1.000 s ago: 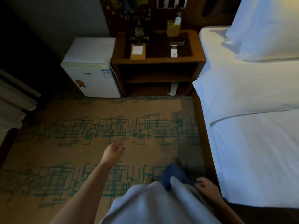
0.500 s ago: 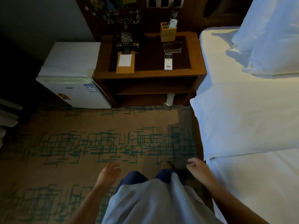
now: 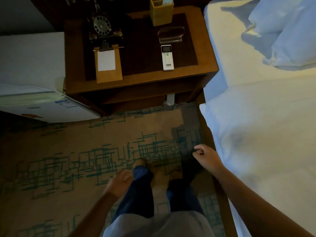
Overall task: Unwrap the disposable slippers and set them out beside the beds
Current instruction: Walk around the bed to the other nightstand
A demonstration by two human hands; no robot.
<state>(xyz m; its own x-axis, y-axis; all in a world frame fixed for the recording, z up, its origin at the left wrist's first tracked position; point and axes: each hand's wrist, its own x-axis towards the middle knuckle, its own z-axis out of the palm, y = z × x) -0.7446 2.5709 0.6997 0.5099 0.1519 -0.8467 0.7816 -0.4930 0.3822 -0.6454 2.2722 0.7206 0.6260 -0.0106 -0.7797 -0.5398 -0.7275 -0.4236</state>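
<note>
Bare fingers (image 3: pixel 198 150) hang loosely curled on both the right hand (image 3: pixel 207 157) and left hand (image 3: pixel 119 183), holding nothing. Outward lie carpet (image 3: pixel 68 151), bed (image 3: pixel 265 125) and counter (image 3: pixel 136 79). No slippers show anywhere, so the task looks barely begun.

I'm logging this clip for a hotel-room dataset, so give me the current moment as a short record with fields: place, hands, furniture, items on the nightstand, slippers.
place: carpeted floor beside a bed with white linen
left hand: loosely curled, no grip on anything
right hand: loosely curled, no grip on anything, near the bed edge
furniture: wooden nightstand; white mini fridge at its left
on nightstand: rotary telephone, clipboard notepad, remote control, yellow holder
slippers: none visible
</note>
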